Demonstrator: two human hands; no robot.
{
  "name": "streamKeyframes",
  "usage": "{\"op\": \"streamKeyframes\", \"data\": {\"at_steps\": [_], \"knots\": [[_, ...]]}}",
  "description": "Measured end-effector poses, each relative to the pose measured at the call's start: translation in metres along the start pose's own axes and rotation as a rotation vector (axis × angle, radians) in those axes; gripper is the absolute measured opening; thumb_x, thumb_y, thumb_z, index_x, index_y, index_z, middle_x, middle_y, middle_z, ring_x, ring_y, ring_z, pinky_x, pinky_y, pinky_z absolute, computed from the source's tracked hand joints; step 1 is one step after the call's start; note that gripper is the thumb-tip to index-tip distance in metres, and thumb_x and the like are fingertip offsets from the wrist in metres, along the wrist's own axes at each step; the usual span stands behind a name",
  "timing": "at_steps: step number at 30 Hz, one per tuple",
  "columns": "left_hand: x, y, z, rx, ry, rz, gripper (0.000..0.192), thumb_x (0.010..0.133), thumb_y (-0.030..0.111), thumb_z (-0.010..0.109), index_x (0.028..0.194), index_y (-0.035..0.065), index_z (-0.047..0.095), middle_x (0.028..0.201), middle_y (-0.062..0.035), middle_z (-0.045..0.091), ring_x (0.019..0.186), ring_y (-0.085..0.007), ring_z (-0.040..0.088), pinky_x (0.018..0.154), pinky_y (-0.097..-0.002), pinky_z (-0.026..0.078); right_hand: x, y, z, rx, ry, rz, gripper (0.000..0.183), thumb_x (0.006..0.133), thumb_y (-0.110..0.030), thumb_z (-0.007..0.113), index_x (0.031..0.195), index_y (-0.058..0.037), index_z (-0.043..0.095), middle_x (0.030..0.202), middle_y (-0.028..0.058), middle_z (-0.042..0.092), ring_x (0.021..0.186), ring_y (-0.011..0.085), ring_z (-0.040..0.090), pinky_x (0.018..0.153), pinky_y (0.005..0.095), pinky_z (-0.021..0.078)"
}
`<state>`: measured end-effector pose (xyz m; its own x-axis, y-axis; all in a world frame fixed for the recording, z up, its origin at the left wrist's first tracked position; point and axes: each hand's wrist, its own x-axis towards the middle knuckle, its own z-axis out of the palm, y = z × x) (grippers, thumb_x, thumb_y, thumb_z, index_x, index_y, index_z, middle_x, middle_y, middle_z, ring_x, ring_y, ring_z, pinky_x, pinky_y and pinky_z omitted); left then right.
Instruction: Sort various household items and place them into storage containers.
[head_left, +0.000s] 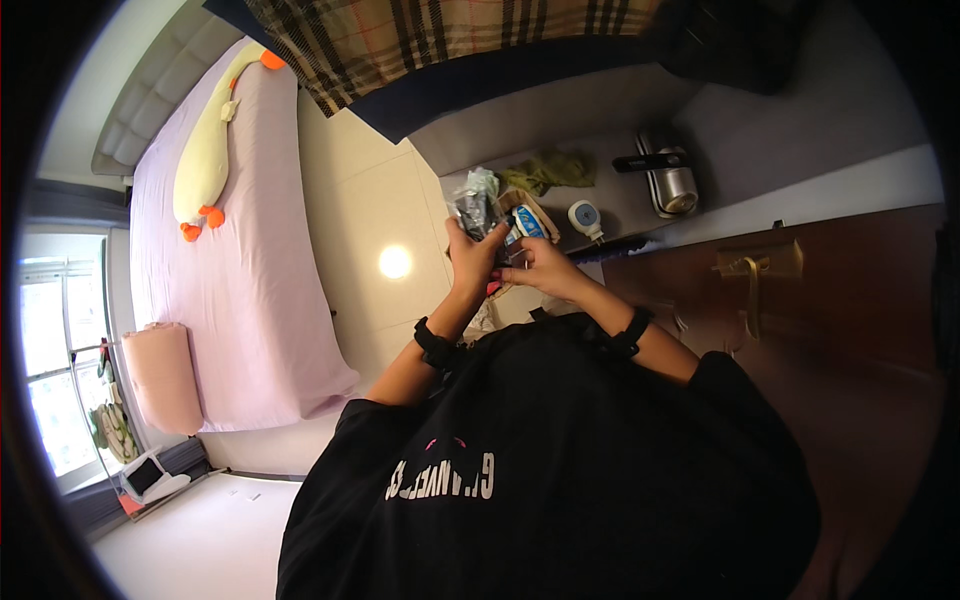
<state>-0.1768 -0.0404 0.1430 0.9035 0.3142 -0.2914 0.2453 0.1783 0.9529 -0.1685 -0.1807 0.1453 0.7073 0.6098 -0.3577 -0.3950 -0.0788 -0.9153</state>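
Observation:
My left hand (474, 259) grips a crinkled clear plastic bag (478, 206) with something dark inside. Its thumb lies across the bag's right side. Close by on the right, my right hand (551, 268) has its fingers bent, their tips at the bundle's lower end. Whether they pinch it is hidden. Just beyond my hands sits a small open container (551, 217) holding a blue-and-white packet (529, 222). Something small and red (493, 287) shows below my fingers.
An olive cloth (551, 172), a round white plug-in device (585, 217) and a steel flask (675, 191) rest on the grey surface (622, 202). A brown door (847, 300) with a brass handle (753, 296) stands right. Left is a bed (262, 300) with a plush goose (206, 161). Plaid fabric (465, 34) hangs above.

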Motion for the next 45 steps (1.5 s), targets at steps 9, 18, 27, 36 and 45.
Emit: {"op": "streamKeyframes", "data": {"at_steps": [9, 18, 27, 36, 45], "knots": [[-0.005, -0.004, -0.03, 0.165, -0.494, -0.36, 0.051, 0.082, 0.01, 0.062, 0.126, -0.0003, 0.036, 0.093, -0.0101, 0.056, 0.076, -0.0152, 0.059, 0.063, -0.0245, 0.05, -0.006, 0.016, -0.018, 0.378, 0.035, 0.178, 0.016, 0.082, -0.008, 0.062, 0.094, -0.0011, 0.055, 0.088, 0.0035, 0.06, 0.082, 0.01, 0.058, 0.069, 0.0234, 0.0463], [0.016, -0.024, -0.053, 0.326, -0.549, -0.472, 0.018, 0.075, 0.008, 0.064, 0.089, -0.0026, 0.059, 0.076, -0.0059, 0.059, 0.064, -0.0141, 0.058, 0.053, -0.0266, 0.046, 0.003, 0.048, -0.034, -0.262, 0.103, 0.157, 0.039, 0.077, -0.014, 0.067, 0.108, 0.0061, 0.053, 0.081, 0.0081, 0.064, 0.068, 0.0103, 0.057, 0.059, 0.0215, 0.0442], [0.047, -0.042, -0.058, 0.517, -0.721, -0.147, 0.028, 0.069, 0.001, 0.063, 0.097, -0.0011, 0.059, 0.076, -0.003, 0.058, 0.073, -0.0132, 0.054, 0.065, -0.0291, 0.044, 0.002, 0.054, -0.051, -0.475, 0.472, -0.115, 0.028, 0.075, -0.007, 0.067, 0.1, 0.0025, 0.057, 0.088, 0.0128, 0.064, 0.079, 0.0179, 0.063, 0.069, 0.0289, 0.0502], [0.057, 0.001, -0.049, 0.902, -0.822, 0.27, 0.051, 0.068, 0.013, 0.065, 0.118, 0.0075, 0.053, 0.096, -0.0194, 0.062, 0.085, -0.0294, 0.061, 0.075, -0.0347, 0.046, -0.014, 0.053, -0.067, -0.609, 0.649, -0.258, 0.03, 0.072, -0.011, 0.068, 0.098, 0.0008, 0.059, 0.09, 0.0143, 0.064, 0.086, 0.0245, 0.062, 0.074, 0.0333, 0.0493], [0.018, 0.014, -0.031, 0.866, -0.703, 0.405, 0.049, 0.067, 0.011, 0.066, 0.115, 0.0047, 0.053, 0.097, -0.017, 0.06, 0.092, -0.0323, 0.057, 0.079, -0.0364, 0.046, -0.029, -0.016, -0.031, -1.006, 0.644, -0.506, 0.051, 0.063, -0.015, 0.075, 0.109, -0.0051, 0.056, 0.117, 0.0096, 0.053, 0.117, 0.0276, 0.042, 0.098, 0.0409, 0.0337]]}}
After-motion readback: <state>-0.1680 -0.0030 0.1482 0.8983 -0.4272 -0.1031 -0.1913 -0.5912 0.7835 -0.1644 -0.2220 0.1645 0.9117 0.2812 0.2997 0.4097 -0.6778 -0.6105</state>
